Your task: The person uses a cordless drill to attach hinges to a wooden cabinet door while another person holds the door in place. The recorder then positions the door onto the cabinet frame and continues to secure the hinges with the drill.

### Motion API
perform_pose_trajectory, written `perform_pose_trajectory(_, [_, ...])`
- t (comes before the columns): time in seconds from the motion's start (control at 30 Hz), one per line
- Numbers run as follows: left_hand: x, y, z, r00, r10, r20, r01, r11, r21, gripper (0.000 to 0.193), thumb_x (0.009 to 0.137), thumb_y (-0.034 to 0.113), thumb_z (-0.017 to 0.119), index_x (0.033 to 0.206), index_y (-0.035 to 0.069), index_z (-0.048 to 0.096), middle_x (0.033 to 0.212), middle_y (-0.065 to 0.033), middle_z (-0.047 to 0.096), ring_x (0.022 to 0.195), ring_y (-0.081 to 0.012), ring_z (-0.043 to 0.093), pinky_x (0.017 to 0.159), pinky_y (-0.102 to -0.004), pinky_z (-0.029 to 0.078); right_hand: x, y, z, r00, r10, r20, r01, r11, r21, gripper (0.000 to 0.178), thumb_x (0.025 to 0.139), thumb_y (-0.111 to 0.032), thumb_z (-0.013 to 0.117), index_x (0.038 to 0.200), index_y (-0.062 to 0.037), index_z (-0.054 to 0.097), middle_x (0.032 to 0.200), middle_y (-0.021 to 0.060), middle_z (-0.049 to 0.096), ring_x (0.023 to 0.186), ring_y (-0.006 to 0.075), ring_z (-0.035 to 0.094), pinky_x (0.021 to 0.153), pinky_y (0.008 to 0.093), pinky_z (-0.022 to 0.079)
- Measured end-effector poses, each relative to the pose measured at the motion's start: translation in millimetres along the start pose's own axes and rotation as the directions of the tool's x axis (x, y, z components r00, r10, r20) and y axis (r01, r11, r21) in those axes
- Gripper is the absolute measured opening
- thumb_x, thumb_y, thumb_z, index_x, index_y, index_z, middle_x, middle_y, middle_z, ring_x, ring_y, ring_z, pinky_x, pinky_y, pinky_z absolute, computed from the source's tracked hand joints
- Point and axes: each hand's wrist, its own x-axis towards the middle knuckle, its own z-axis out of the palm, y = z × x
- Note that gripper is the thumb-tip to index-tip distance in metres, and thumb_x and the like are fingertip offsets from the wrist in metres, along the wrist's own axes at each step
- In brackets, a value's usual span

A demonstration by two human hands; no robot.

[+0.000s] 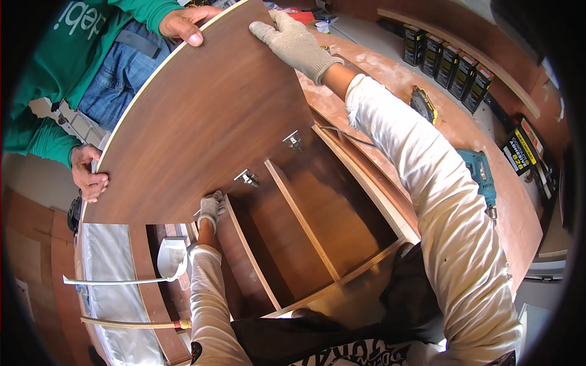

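Wht sleeve (pixel 442 195), R hand (pixel 294 47) on brn panel (pixel 195 122)

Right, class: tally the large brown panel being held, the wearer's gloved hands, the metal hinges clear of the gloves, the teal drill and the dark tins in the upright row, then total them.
Large brown panel: 1
Gloved hands: 2
Metal hinges: 2
Teal drill: 1
Dark tins: 5
Total: 11

- 3 o'clock: broad pinkish-brown work surface (pixel 516 226)
- 2 o'clock: standing row of dark cans (pixel 448 66)
- 8 o'clock: brown wooden panels (pixel 64 262)
- 9 o'clock: pale floor (pixel 33 189)
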Motion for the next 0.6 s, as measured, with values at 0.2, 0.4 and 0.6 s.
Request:
perform_pose_trajectory(0.2, [-2, -7, -24, 1.000, -0.008, 0.014, 0.009, 0.998, -0.063, 0.032, 0.104, 0.040, 0.059, 0.079, 0.020, 0.056, 0.059, 0.0080, 0.045, 0.043, -0.0081, 0.035, 0.043, -0.0294, 0.022, -26, -35, -1, 0.997, 0.064, -0.039, -0.052, 0.965, 0.256, 0.055, 0.110, -0.049, 0.042, 0.131, -0.0016, 0.060, 0.124, 0.0223, 0.067, 0.115, 0.0328, 0.063, 0.103, 0.0410, 0.044])
perform_pose_trajectory(0.4, [-9, 9, 2, 1.000, -0.022, -0.017, 0.020, 0.996, -0.090, 0.029, 0.103, 0.039, 0.061, 0.083, 0.017, 0.060, 0.063, 0.0057, 0.051, 0.046, -0.0098, 0.043, 0.043, -0.0275, 0.025, -37, -39, -10, 0.995, 0.064, -0.080, -0.038, 0.955, 0.293, 0.053, 0.110, -0.046, 0.043, 0.124, 0.0010, 0.063, 0.116, 0.0221, 0.068, 0.110, 0.0312, 0.063, 0.098, 0.0397, 0.046])
perform_pose_trajectory(0.6, [-3, 5, 2, 1.000, 0.008, 0.015, -0.006, 0.994, -0.106, 0.027, 0.103, 0.037, 0.062, 0.083, 0.018, 0.060, 0.063, 0.0058, 0.052, 0.047, -0.0100, 0.045, 0.043, -0.0307, 0.027, -33, -26, 6, 0.965, 0.012, -0.263, 0.073, 0.947, 0.314, 0.048, 0.110, -0.043, 0.047, 0.124, 0.0008, 0.062, 0.115, 0.0215, 0.068, 0.111, 0.0310, 0.063, 0.099, 0.0393, 0.047])
